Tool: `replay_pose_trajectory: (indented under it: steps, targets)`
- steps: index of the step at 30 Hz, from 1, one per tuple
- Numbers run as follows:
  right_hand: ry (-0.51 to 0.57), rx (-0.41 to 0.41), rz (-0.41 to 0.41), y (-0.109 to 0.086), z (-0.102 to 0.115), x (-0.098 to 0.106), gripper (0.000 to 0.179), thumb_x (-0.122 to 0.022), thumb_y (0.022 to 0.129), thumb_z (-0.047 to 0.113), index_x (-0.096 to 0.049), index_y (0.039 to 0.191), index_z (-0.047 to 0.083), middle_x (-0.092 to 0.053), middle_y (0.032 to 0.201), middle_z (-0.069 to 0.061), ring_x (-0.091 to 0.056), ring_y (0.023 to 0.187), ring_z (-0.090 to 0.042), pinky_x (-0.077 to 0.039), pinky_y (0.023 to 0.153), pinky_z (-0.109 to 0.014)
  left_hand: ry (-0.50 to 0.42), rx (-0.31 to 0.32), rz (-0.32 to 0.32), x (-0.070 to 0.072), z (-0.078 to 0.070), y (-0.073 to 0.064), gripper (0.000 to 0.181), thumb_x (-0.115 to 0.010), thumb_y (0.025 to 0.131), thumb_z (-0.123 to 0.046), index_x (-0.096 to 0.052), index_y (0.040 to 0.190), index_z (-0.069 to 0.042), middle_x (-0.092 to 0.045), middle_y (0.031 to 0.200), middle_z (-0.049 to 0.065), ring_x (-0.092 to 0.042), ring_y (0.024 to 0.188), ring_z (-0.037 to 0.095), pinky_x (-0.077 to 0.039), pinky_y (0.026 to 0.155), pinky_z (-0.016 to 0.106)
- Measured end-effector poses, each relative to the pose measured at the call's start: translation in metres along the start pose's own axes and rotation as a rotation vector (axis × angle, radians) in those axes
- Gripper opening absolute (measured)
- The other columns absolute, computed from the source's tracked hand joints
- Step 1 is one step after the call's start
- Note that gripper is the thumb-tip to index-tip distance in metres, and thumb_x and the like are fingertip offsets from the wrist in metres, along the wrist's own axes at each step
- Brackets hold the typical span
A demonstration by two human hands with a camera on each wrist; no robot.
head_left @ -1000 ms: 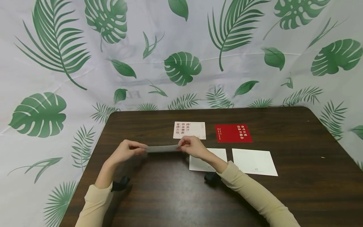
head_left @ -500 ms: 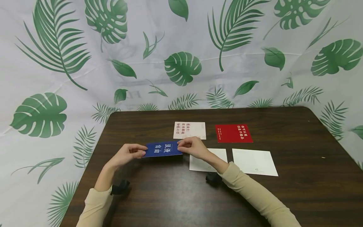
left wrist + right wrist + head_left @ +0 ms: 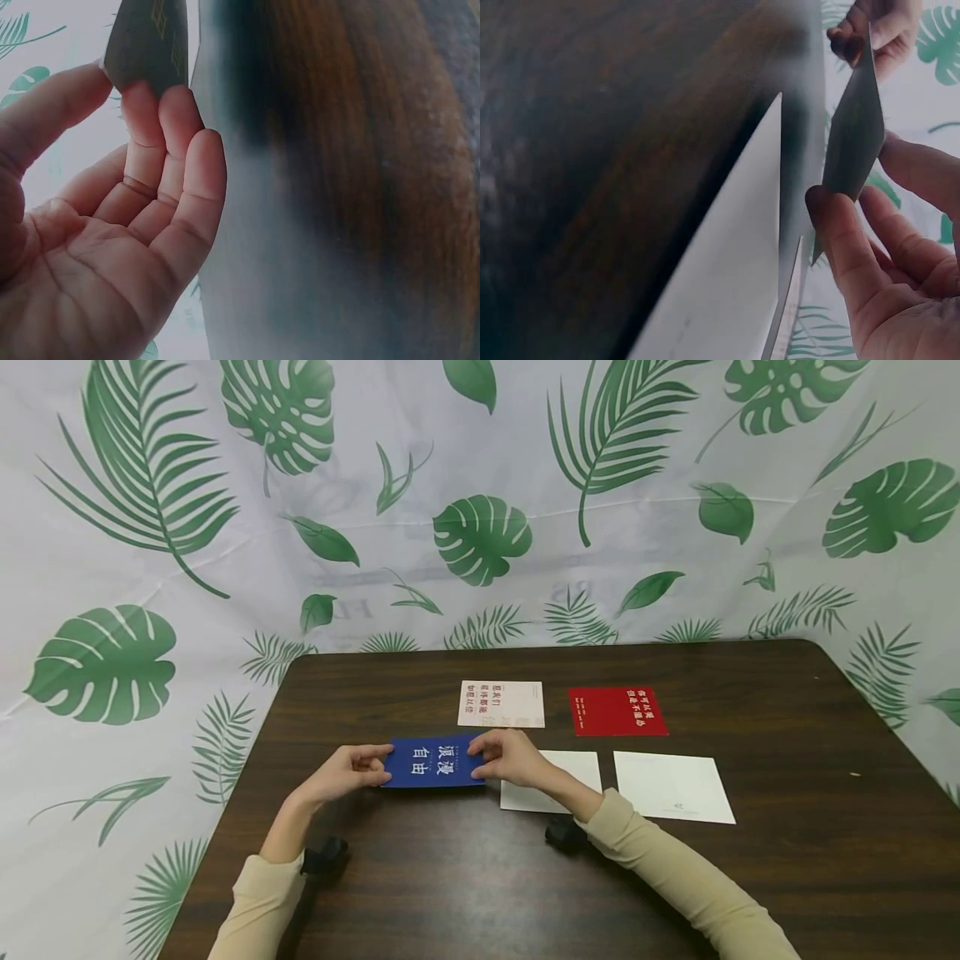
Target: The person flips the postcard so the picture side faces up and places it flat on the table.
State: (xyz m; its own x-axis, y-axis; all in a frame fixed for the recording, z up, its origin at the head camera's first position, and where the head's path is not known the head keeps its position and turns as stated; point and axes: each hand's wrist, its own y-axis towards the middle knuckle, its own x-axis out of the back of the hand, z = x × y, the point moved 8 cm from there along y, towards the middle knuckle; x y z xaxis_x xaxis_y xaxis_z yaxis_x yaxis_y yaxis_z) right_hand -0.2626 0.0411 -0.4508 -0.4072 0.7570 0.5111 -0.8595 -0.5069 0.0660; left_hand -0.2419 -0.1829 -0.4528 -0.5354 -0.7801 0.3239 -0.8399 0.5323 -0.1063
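A blue card [image 3: 432, 762] with white characters is held in the air above the table by both hands. At its left edge, the left hand [image 3: 341, 774] pinches it between thumb and fingers. The right hand [image 3: 513, 757] pinches the opposite edge. In the left wrist view, the underside of the card [image 3: 148, 46] looks dark, with the fingertips on it. The right wrist view shows the card [image 3: 855, 131] nearly edge-on, with the left hand [image 3: 885, 34] at its far end. Just right of the blue card lies a blank-looking white card [image 3: 581, 768], partly covered by the right forearm.
Behind on the dark wooden table [image 3: 450, 877] lie a white card with red characters [image 3: 517, 697] and a red card [image 3: 618, 712]. Another white card [image 3: 671, 787] lies to the right. A leaf-printed curtain [image 3: 405, 543] hangs behind the table.
The card was nearly edge-on, showing a pale side; it has tilted so its blue printed face now shows fully toward the head camera. Both hands keep their hold on its edges.
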Motion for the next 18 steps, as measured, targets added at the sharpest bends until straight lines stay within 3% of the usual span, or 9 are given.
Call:
replay_pose_trajectory:
  steps: [3,8,15,18]
  targets:
    - [-0.031,-0.021,0.006,0.0,-0.001,-0.002,0.029,-0.082,0.069,0.006,-0.07,0.095,0.001,-0.069,0.093,-0.009,-0.062,0.075,-0.01,-0.05,0.065,-0.02,0.019,0.011,0.001,-0.001,0.002,0.001,0.06,-0.066,0.087,-0.013,-0.039,0.13,0.02,-0.058,0.075,-0.001,-0.053,0.067,0.009,-0.046,0.063,0.025]
    - [-0.062,-0.018,0.028,0.001,-0.003,-0.005,0.031,-0.082,0.068,0.006,-0.069,0.096,0.0,-0.068,0.09,-0.009,-0.059,0.07,-0.006,-0.048,0.06,-0.018,0.047,0.087,-0.014,-0.002,0.009,0.004,0.057,-0.064,0.086,-0.004,-0.039,0.132,0.019,-0.058,0.076,0.005,-0.051,0.066,0.009,-0.044,0.062,0.025]
    - [-0.09,-0.012,0.083,0.002,-0.005,-0.009,0.034,-0.083,0.067,0.005,-0.068,0.097,-0.001,-0.063,0.068,-0.002,-0.053,0.059,-0.002,-0.045,0.052,-0.018,0.054,0.087,0.005,-0.004,0.01,0.005,0.057,-0.064,0.086,0.0,-0.036,0.132,0.021,-0.058,0.073,0.004,-0.049,0.063,0.007,-0.041,0.057,0.023]
    - [-0.089,-0.026,0.112,0.003,-0.007,-0.012,0.035,-0.082,0.067,0.003,-0.068,0.098,-0.002,-0.063,0.069,-0.002,-0.054,0.058,-0.001,-0.046,0.051,-0.018,0.096,0.086,0.002,-0.004,0.012,0.006,0.06,-0.066,0.083,0.0,-0.037,0.131,0.021,-0.058,0.07,0.003,-0.048,0.06,0.007,-0.038,0.054,0.021]
